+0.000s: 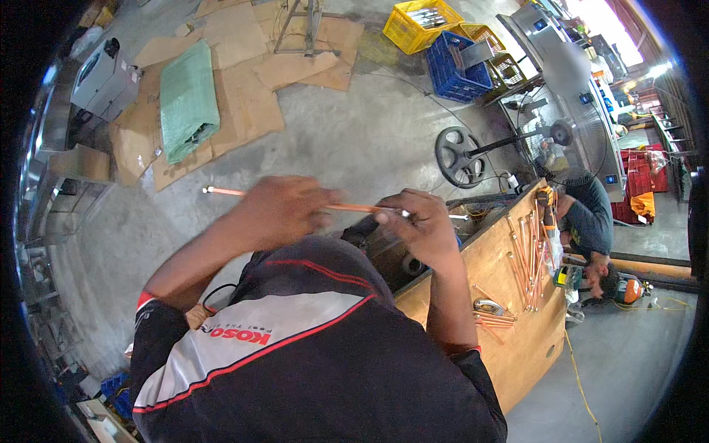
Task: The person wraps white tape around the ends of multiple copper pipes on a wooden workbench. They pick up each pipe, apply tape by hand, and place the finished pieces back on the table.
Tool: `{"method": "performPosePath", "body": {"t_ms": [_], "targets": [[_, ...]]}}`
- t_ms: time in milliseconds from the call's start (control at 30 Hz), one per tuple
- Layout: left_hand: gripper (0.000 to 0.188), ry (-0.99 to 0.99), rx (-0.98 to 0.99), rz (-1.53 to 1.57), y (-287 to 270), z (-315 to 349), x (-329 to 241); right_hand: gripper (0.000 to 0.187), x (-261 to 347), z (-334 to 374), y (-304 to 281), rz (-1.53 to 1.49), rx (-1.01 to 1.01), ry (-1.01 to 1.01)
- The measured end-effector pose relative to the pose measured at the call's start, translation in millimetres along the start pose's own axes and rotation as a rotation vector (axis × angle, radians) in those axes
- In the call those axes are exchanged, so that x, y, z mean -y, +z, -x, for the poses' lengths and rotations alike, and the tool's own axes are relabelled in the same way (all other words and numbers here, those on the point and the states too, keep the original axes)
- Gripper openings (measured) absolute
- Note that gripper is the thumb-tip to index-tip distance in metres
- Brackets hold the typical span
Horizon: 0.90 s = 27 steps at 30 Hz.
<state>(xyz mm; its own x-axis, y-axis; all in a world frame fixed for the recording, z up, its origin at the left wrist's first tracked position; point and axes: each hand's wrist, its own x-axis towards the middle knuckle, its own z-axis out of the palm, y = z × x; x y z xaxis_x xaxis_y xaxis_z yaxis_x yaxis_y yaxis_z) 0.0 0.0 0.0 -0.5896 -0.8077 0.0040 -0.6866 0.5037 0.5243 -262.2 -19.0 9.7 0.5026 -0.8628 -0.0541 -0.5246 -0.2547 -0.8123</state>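
Observation:
A thin copper tube (354, 208) with a pale metal fitting at its left end is held up crosswise in front of my chest, over the concrete floor. My left hand (288, 209), somewhat blurred, is closed round its middle. At the tube's right end, the fingers of my right hand (422, 225) pinch beside a small silvery piece. That hand is close to the far left corner of a wooden workbench (517, 362). Several more copper tubes (526, 258) lie loosely on the bench, and a shorter bunch (493, 321) sits by a small metal tool (487, 306).
Beyond the bench, a co-worker (591, 218) bends down. A pedestal fan (461, 156) stands ahead on the right, near blue (458, 70) and yellow crates (421, 23). A green wrapped bundle (190, 103) rests on cardboard (244, 96). A yellow cable (583, 391) trails along the floor.

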Motion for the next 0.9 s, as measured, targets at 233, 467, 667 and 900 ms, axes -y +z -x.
{"method": "performPosePath", "body": {"t_ms": [233, 467, 667, 900], "targets": [[0.033, 0.225, -0.025, 0.111, 17, -33, -19, 0.022, 11, 18, -16, 0.405, -0.123, -0.328], [0.032, 0.12, 0.278, 0.246, 30, -61, -18, 0.02, -27, 39, -9, 0.378, -0.097, -0.219], [0.034, 0.001, 0.455, 0.243, 69, -132, 12, 0.024, -121, 117, -44, -0.006, -0.478, 0.364], [0.031, 0.245, 0.864, 0.382, 173, -259, -55, 0.032, -189, 251, -16, -0.522, -1.439, 0.832]]}}
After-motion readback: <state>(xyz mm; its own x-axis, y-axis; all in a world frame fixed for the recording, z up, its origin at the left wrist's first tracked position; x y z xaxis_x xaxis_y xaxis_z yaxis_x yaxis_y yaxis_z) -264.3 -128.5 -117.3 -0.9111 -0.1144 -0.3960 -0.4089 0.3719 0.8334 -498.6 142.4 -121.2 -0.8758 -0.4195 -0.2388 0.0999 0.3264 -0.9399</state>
